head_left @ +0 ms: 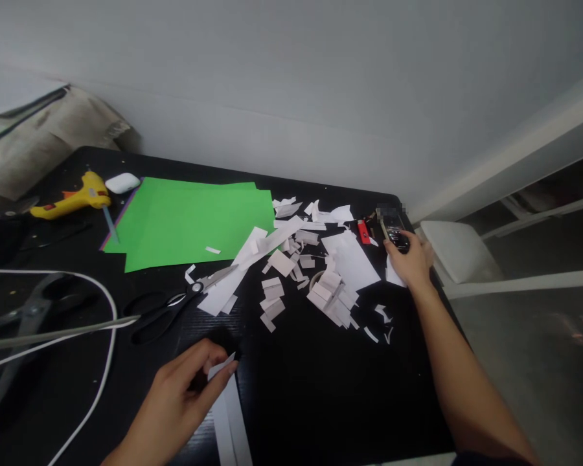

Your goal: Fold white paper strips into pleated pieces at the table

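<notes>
My left hand pinches the upper end of a folded white paper strip at the near edge of the black table. My right hand reaches to the table's right end, its fingers around a dark glossy object whose far part is blurred; I cannot make out its kind. A white piece of paper lies under that hand. Between the hands are small folded paper pieces, white strips and a white sheet. Black-handled scissors rest with their blades on a strip.
Green sheets cover the back left. Beside them are a yellow glue gun and a white case. A red lighter lies near my right hand. A white cable loops at left, by larger shears. A white stool stands at right.
</notes>
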Demonstrator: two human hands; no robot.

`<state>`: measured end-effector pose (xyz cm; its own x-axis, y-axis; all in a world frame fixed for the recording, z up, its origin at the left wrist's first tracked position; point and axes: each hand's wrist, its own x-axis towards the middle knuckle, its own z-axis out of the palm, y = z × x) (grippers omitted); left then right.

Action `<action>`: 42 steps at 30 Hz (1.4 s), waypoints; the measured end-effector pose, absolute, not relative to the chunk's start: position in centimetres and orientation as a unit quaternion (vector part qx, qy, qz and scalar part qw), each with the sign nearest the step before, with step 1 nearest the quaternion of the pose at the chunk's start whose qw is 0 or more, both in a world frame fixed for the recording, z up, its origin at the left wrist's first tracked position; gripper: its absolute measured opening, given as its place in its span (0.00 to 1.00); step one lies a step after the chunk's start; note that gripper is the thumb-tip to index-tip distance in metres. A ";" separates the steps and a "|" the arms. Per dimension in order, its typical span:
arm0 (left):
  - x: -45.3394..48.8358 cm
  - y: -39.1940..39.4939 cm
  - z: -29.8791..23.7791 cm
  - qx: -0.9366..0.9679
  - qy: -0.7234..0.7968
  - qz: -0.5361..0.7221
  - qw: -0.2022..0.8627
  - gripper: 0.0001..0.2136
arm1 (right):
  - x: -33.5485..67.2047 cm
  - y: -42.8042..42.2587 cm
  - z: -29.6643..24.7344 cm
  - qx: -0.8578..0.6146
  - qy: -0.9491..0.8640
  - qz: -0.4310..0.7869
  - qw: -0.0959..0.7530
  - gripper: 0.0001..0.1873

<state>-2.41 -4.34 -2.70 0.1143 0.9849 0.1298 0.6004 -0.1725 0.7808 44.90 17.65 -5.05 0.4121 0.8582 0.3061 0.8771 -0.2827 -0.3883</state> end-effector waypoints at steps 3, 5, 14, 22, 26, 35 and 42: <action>-2.4 -4.4 -2.8 0.684 0.579 0.332 0.293 0.09 | 44.4 17.6 -4.6 -0.816 -0.518 -0.005 0.256 0.32; -2.4 -4.5 -2.9 0.684 0.580 0.331 0.294 0.09 | 44.2 17.6 -4.5 -0.818 -0.516 -0.003 0.255 0.36; -2.6 -4.6 -3.2 0.700 0.570 0.323 0.285 0.08 | 44.3 17.5 -4.4 -0.814 -0.520 0.003 0.259 0.42; -2.4 -4.4 -3.1 0.693 0.572 0.334 0.286 0.08 | 44.5 17.5 -4.8 -0.806 -0.527 -0.007 0.268 0.40; -2.5 -4.6 -3.3 0.684 0.577 0.331 0.299 0.08 | 44.5 17.5 -4.8 -0.807 -0.526 -0.006 0.268 0.40; -2.5 -4.5 -2.7 0.692 0.556 0.330 0.322 0.11 | 44.4 17.5 -4.7 -0.810 -0.523 -0.001 0.266 0.42; -2.5 -4.4 -3.1 0.692 0.555 0.331 0.321 0.10 | 44.7 17.5 -5.0 -0.800 -0.534 -0.011 0.274 0.39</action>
<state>-2.54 -4.45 -3.08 0.1644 0.9811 0.1023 0.5556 -0.1778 0.8122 44.70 17.55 -5.03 0.4300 0.8481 0.3096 0.8600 -0.2803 -0.4265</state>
